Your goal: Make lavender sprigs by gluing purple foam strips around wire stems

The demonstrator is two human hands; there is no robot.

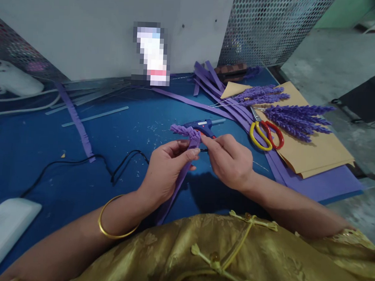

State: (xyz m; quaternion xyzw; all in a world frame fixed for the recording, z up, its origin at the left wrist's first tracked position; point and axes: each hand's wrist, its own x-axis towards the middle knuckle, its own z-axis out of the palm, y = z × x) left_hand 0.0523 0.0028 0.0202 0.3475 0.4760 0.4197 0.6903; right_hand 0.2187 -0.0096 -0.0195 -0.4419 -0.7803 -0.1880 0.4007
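Note:
A purple strip [183, 173] is pinched between the thumb and fingers of my left hand [169, 164], and its long tail hangs down toward my lap. At the strip's upper end a paper lavender flower [185, 131] points left, its ruffled fringe wound round. My right hand [230, 161] is closed, with its index fingertip against the base of that flower; any stem inside the grip is hidden. Just behind both hands lies a blue hot glue gun [202, 125], partly covered by the flower and fingers.
Scissors [262, 135] with yellow and red handles lie right, beside finished lavender stems [300, 118] on brown paper [323, 152]. Purple strips [220, 98] are piled behind. A fringed strip [79, 125], glue sticks [95, 116] and a black cord [71, 161] lie left. A blurred phone-like screen [152, 56] leans at the back.

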